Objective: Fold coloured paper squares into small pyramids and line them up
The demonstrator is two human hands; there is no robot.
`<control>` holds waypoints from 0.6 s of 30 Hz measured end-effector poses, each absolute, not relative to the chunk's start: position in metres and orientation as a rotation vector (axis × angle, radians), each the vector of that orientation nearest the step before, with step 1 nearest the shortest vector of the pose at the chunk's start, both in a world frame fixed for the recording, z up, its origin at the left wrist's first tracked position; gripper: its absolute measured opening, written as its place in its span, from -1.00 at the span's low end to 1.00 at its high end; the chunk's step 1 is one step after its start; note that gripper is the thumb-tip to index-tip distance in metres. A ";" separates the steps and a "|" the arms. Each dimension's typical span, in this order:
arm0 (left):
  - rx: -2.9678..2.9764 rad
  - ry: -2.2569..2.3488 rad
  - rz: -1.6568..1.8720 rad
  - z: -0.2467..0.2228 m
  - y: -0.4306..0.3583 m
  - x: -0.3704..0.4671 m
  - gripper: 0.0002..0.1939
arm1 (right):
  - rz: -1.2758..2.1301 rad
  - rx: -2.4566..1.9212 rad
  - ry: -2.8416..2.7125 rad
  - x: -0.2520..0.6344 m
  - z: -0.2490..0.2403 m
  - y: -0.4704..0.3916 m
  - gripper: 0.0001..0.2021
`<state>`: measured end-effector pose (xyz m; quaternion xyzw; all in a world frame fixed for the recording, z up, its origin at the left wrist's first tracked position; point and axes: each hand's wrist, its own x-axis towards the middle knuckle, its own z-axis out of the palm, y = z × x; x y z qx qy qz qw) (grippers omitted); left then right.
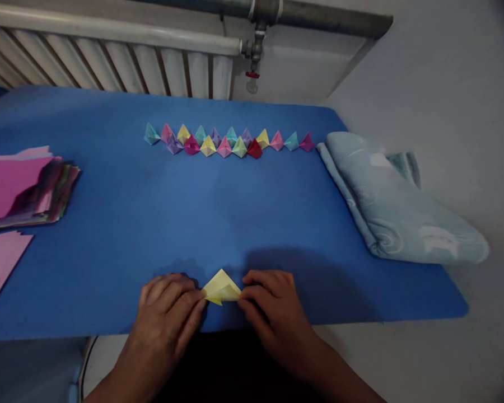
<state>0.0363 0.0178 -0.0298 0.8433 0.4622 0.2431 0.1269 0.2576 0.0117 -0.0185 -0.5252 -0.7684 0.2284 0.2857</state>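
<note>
A small piece of folded yellow paper (222,284) is held near the front edge of the blue table, its pointed tip facing away from me. My left hand (168,310) pinches its left corner between thumb and fingertips. At the right corner, my right hand (275,308) grips the paper the same way. A narrow flap of brighter yellow hangs out along the lower side of the fold. Farther back stand two rows of small folded paper boats (224,146) in many colours, apart from both hands.
Stacks of coloured paper (12,187) and pink sheets (2,260) lie at the left on the blue table (185,207). A folded light-blue blanket (386,207) rests at the right against the wall. Behind the table are a radiator (121,61) and a pipe with a red valve (252,74).
</note>
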 end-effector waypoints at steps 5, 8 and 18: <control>2.324 1.467 0.743 -0.032 0.020 0.043 -0.84 | 0.618 -1.458 -1.990 0.254 -0.020 0.012 -0.90; 2.297 1.503 0.750 -0.033 0.020 0.045 -0.85 | 0.607 -1.481 -1.983 0.253 -0.021 0.012 -0.90; 2.317 1.650 0.654 -0.027 0.021 0.053 -0.80 | 0.579 -1.487 -1.963 0.251 -0.023 0.012 -0.89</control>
